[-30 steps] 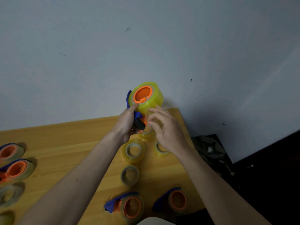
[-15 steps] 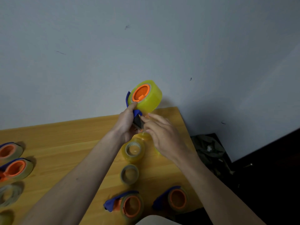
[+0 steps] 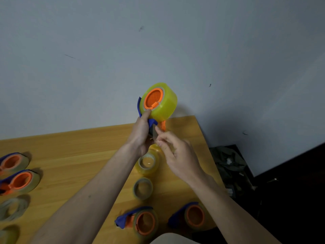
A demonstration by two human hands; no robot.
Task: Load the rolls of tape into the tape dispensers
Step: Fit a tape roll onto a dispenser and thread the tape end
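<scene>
My left hand (image 3: pixel 141 133) holds up a blue and orange tape dispenser (image 3: pixel 152 123) above the wooden table (image 3: pixel 73 155). A yellow clear tape roll (image 3: pixel 163 105) sits on its orange hub. My right hand (image 3: pixel 177 155) pinches at the dispenser's blade end just below the roll; a clear strip of tape seems to run between its fingers. Loose rolls lie under my hands: a yellowish one (image 3: pixel 147 163) and a greyer one (image 3: pixel 143 188).
Two loaded dispensers (image 3: pixel 140 221) (image 3: pixel 190 215) lie near the front edge. Two more loaded dispensers (image 3: pixel 12 161) (image 3: pixel 19 181) and loose rolls (image 3: pixel 12 208) lie at the left. The table's right edge drops to a dark floor with a bundle of cloth (image 3: pixel 228 162).
My right hand has slid down from the roll's underside toward the dispenser's blade end. My left hand has raised and turned the dispenser slightly.
</scene>
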